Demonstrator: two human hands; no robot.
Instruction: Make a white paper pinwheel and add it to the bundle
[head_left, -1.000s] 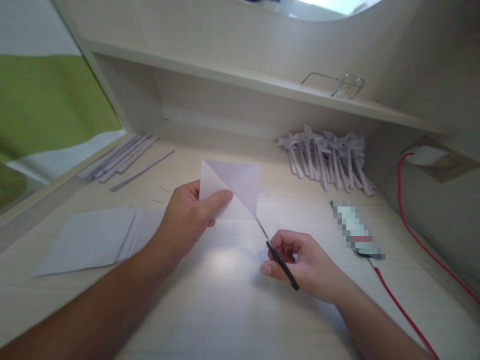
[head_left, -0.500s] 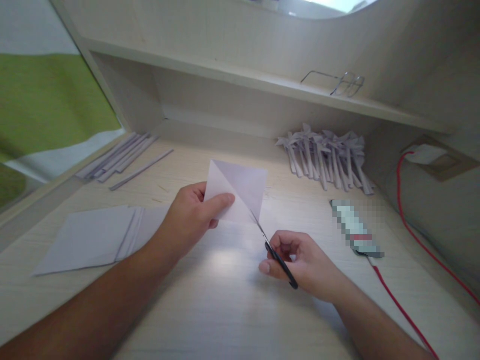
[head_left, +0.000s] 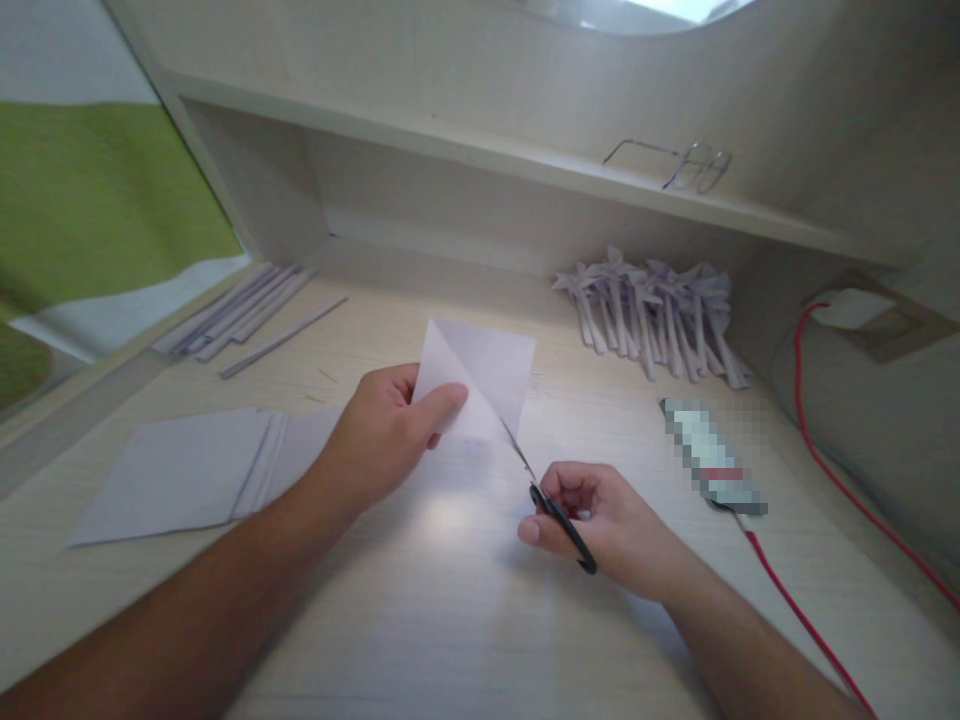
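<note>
My left hand (head_left: pixel 401 425) pinches a square sheet of white paper (head_left: pixel 495 365) by its left side, thumb on top. A diagonal crease runs across the sheet from its upper left corner to its lower right. My right hand (head_left: pixel 596 520) grips black-handled scissors (head_left: pixel 559 520), whose blades lie along that diagonal at the lower right corner. I cannot tell how deep any cut goes. Beneath and beside my left forearm lies a stack of white paper sheets (head_left: pixel 180 470).
Several paper pinwheels (head_left: pixel 652 310) on rolled sticks lie at the back right. Rolled paper sticks (head_left: pixel 247 305) are at the back left. A phone (head_left: pixel 712 455) with a red cable (head_left: pixel 810 620) rests on the right. Glasses (head_left: pixel 694 165) sit on the shelf (head_left: pixel 450 140).
The paper has tilted slightly, its upper left corner shifting a little to the right. Both hands keep nearly the same places, and the scissors stay at the lower right corner.
</note>
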